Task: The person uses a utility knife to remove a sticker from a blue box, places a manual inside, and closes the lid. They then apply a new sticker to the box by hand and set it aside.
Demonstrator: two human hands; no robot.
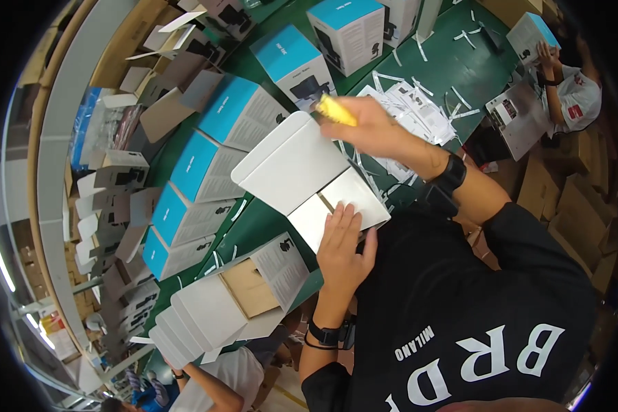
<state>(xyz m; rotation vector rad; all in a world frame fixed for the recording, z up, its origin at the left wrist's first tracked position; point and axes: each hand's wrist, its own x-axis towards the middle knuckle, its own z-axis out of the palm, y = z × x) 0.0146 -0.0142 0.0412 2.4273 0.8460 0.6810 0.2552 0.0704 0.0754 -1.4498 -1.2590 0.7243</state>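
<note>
Green tabletop (450, 72): blue-topped boxes (200, 165) lined along far side, probably to free the near edge, where the open white box (360, 196) sits. My left hand (345, 253) lies flat on it, gripping nothing, likely steadying; my right hand (372, 125) is closed round a yellow tool (336, 111). Narrow green strip between row and box.

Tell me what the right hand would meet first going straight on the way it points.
The right hand, holding a yellow tool, would probably meet the blue-topped box just beyond the open white lid; depth is unclear, so it might pass above.
</note>
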